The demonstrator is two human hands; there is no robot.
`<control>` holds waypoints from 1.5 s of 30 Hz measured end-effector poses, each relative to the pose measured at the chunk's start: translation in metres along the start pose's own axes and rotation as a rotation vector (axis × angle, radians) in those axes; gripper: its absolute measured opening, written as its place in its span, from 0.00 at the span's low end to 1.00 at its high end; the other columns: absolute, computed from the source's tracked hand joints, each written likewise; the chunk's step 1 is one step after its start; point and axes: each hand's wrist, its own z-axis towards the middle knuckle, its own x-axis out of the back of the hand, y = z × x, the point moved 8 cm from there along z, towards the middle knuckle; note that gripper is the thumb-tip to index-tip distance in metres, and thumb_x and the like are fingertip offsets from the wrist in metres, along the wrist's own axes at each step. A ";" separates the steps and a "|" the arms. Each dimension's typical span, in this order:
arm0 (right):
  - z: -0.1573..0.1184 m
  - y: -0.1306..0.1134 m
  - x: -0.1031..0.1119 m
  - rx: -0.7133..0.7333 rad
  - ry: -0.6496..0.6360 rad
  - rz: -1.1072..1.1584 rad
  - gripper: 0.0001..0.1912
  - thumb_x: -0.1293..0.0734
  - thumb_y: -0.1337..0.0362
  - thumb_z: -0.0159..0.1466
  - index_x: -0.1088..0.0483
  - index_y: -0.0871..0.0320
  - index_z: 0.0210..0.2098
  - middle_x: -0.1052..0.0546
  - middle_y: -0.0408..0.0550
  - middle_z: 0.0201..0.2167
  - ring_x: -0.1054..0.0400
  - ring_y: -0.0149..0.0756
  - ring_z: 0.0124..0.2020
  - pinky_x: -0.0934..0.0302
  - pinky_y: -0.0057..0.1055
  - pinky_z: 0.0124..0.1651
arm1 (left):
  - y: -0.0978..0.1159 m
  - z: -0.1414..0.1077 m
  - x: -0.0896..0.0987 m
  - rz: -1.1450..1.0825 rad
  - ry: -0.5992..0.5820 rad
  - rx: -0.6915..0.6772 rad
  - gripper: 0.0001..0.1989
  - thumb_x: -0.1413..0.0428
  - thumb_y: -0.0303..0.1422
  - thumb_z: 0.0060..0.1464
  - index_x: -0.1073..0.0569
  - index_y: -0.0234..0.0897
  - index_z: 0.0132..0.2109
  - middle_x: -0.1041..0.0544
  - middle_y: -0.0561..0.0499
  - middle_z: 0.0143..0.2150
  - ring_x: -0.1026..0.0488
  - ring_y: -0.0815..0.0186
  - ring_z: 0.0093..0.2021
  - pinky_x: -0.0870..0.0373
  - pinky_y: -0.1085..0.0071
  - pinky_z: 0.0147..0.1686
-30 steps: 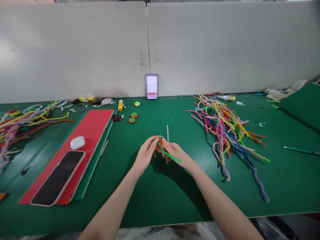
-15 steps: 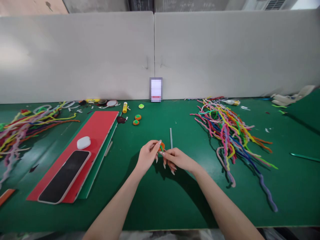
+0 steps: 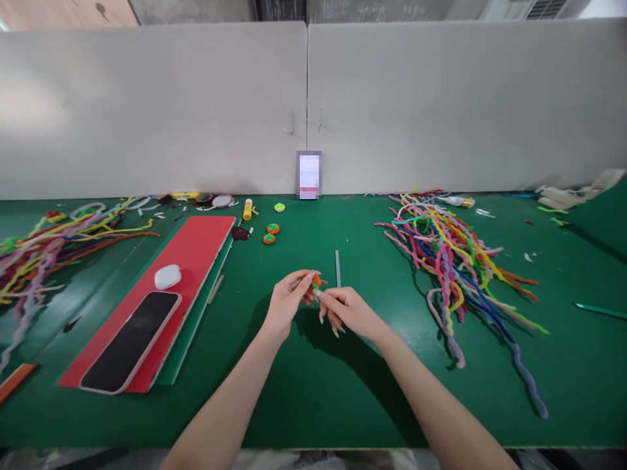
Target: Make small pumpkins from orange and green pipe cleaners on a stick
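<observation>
Between both hands, above the green table, is a small orange and green piece (image 3: 316,281). My left hand (image 3: 290,299) pinches its orange part between thumb and fingers. My right hand (image 3: 347,309) has thumb and index finger closed at the green part, its other fingers curled below. Just behind my right hand a thin grey strip (image 3: 337,267) lies on the table. Farther back and left sit two small orange rounds with green tops, one (image 3: 273,228) behind the other (image 3: 269,239), and a yellow-green round (image 3: 279,207).
Red board (image 3: 196,261) at left carries a phone (image 3: 131,341) and white case (image 3: 167,277). Fuzzy colourful stems lie at left (image 3: 44,261) and right (image 3: 448,254). A glue stick (image 3: 247,209) stands behind; a small screen (image 3: 309,175) leans on the white partition (image 3: 416,104).
My left hand has turned slightly around the orange and green piece, and its fingers sit a little higher. The whole view has shifted slightly, with things appearing farther right.
</observation>
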 end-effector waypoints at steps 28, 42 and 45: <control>0.001 -0.003 0.013 0.075 0.183 -0.206 0.22 0.45 0.52 0.62 0.37 0.60 0.19 0.41 0.37 0.08 0.44 0.24 0.10 0.47 0.22 0.17 | 0.017 -0.002 0.001 0.270 -0.006 -0.082 0.19 0.52 0.40 0.54 0.31 0.32 0.48 0.35 0.58 0.13 0.36 0.74 0.13 0.40 0.80 0.13; 0.007 0.012 0.014 -0.021 0.201 0.058 0.18 0.41 0.52 0.58 0.37 0.61 0.37 0.35 0.36 0.14 0.44 0.22 0.09 0.49 0.19 0.11 | 0.010 -0.006 -0.010 0.385 -0.064 -0.065 0.21 0.56 0.42 0.56 0.33 0.33 0.50 0.34 0.57 0.13 0.34 0.72 0.13 0.38 0.79 0.14; 0.007 0.012 0.014 -0.018 0.192 0.036 0.17 0.41 0.51 0.59 0.37 0.61 0.33 0.36 0.36 0.13 0.44 0.21 0.09 0.49 0.19 0.11 | 0.004 -0.005 -0.014 0.411 -0.100 -0.051 0.23 0.58 0.44 0.56 0.34 0.34 0.51 0.31 0.56 0.16 0.31 0.71 0.15 0.37 0.78 0.15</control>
